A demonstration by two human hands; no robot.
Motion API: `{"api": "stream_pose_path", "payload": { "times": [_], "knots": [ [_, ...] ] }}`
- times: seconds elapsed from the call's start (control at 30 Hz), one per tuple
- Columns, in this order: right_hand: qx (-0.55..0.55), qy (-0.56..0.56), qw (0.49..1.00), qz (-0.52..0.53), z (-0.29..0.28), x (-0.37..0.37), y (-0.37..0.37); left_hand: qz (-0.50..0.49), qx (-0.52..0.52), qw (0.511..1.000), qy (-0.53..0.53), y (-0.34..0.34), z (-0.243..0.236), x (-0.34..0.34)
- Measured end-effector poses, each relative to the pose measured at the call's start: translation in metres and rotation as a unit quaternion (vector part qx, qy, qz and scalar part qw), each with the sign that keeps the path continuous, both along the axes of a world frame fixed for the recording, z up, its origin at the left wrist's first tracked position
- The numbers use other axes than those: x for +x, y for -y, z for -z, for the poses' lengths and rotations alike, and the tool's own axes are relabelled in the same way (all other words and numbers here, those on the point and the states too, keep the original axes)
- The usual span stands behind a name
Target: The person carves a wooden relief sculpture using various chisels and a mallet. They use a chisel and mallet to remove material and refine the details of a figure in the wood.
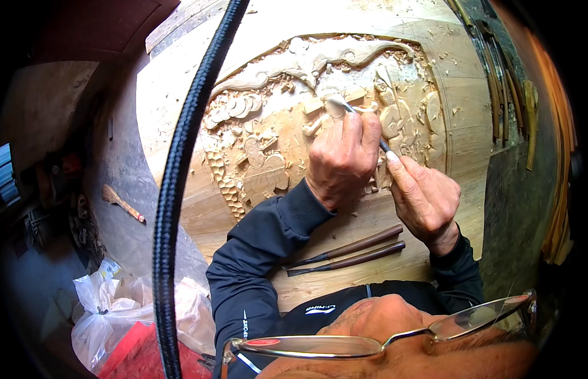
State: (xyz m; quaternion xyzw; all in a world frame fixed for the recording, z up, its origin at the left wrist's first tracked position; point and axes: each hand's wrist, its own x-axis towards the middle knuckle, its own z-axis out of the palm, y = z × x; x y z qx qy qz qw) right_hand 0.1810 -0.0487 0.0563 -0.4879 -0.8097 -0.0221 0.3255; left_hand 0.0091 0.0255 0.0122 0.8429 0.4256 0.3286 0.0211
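Note:
A pale wooden panel (pixel 467 158) carved in relief lies before me, covered with shavings. My left hand (pixel 344 155) is closed around the shaft of a carving chisel (pixel 349 108), near its bright, blurred tip. That tip is over the panel's middle, close to a small raised block (pixel 355 95). Lower on the same tool, the thumb and fingers of my right hand (pixel 426 196) close on its dark rear part (pixel 385 146). Two more chisels with brown handles (pixel 369 241) and dark blades lie side by side on the wood, nearer to my body.
Several long-handled tools (pixel 499 95) lie along the right side. A brush (pixel 123 203) rests on the grey surface at left. Clear plastic bags (pixel 104 316) and something red (pixel 139 354) are at lower left. A black braided cord (pixel 180 170) crosses the view.

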Motion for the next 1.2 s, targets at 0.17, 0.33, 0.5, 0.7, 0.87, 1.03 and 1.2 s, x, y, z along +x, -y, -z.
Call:
{"api": "stream_pose_path", "payload": {
  "times": [0.17,0.33,0.5,0.7,0.87,1.03,1.2],
  "knots": [
    [-0.013,-0.004,1.0,-0.003,-0.006,0.001,-0.003,-0.005,0.002,1.0,0.006,-0.001,0.001,0.001],
    [-0.01,-0.012,1.0,-0.004,-0.003,0.002,-0.004,-0.002,-0.003,1.0,0.012,-0.001,0.001,0.001],
    [-0.001,-0.01,1.0,-0.006,0.0,0.003,-0.003,-0.006,0.003,1.0,-0.005,-0.001,0.0,0.002],
    [-0.008,-0.008,1.0,-0.012,0.0,0.004,-0.005,-0.01,0.025,0.999,-0.017,-0.004,0.001,0.002],
    [0.004,-0.014,1.0,-0.014,0.004,0.006,-0.006,-0.005,0.021,1.0,-0.015,-0.003,0.002,0.003],
    [0.002,-0.01,1.0,-0.016,0.006,0.008,-0.005,-0.009,0.019,1.0,-0.02,-0.003,0.001,0.004],
    [0.006,-0.014,1.0,-0.02,0.009,0.01,-0.006,-0.009,0.02,1.0,-0.014,-0.002,0.003,0.005]
  ]
}}
